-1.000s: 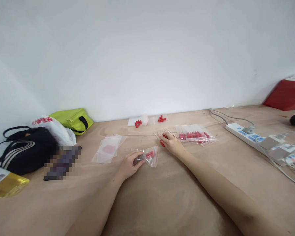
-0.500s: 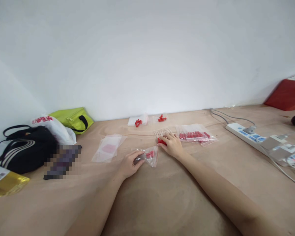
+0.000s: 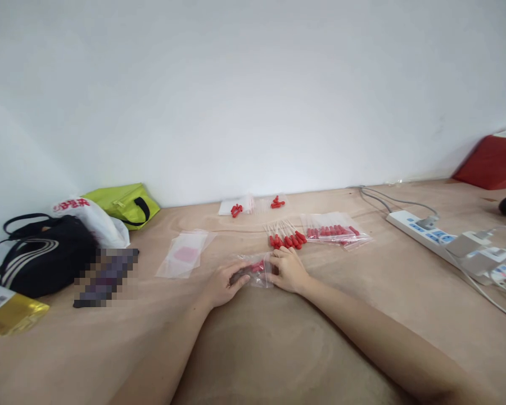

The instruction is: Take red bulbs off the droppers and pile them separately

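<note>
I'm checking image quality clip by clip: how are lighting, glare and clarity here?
Head view: the wall is brighter mid-frame than in the top corners; head view: pale glints mark the held clear bag; head view: a dark object at left is pixelated.

No legible text (red lettering [image 3: 71, 205] on white bag [image 3: 105, 228] unreadable).

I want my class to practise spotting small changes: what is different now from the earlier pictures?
The right hand has come off the red-tipped sticks, leaving them uncovered, and moved left and toward the person, to the right edge of the clear bag. The left hand still holds that bag. The flat bags and power strip stayed put.
</note>
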Tool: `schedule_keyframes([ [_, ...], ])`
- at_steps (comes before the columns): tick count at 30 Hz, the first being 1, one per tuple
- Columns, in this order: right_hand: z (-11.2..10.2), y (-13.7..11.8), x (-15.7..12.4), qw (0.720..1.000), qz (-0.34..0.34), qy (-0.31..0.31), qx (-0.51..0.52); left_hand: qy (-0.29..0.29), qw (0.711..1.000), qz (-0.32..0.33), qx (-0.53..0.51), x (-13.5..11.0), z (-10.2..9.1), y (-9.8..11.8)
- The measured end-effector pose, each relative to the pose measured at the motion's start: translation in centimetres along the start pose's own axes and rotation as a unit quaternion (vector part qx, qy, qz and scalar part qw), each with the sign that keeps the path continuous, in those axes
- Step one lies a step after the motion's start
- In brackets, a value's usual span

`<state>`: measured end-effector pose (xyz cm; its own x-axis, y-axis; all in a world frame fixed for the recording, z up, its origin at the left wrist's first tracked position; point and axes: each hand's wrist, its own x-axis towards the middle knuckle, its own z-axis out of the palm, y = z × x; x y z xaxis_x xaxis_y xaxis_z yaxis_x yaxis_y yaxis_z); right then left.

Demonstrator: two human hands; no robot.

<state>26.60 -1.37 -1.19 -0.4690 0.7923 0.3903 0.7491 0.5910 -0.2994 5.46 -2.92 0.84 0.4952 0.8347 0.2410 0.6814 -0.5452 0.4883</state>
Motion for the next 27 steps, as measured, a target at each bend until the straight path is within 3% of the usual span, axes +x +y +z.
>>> schedule_keyframes([
  [5,-0.1,-0.2,0.2,1.000,0.015,0.000,0.023,-0.011,1.000,-0.002,0.012,0.0,0.0,0.2],
  [12,-0.6,-0.3,-0.2,0.984,-0.020,-0.007,0.176,-0.026,1.000,0.006,0.012,0.0,0.2,-0.3],
  [15,-1.4,0.9,-0.1,0.953,-0.007,-0.034,0.301,-0.035,0.999,-0.003,0.016,0.0,0.2,-0.3],
  [19,-3.8,4.3,0.5,0.888,0.082,-0.061,0.448,-0.052,0.998,-0.003,0.029,-0.1,0.0,-0.4],
  [21,-5.3,6.2,0.6,0.868,0.118,-0.041,0.480,-0.065,0.997,0.014,0.043,-0.1,-0.1,-0.5],
  [23,-6.9,7.9,0.7,0.868,0.147,0.000,0.475,-0.068,0.994,0.037,0.073,-0.2,-0.3,-0.5],
  [27,-8.4,9.6,0.9,0.875,0.158,0.128,0.439,-0.010,0.989,0.058,0.136,-0.1,0.2,0.2],
])
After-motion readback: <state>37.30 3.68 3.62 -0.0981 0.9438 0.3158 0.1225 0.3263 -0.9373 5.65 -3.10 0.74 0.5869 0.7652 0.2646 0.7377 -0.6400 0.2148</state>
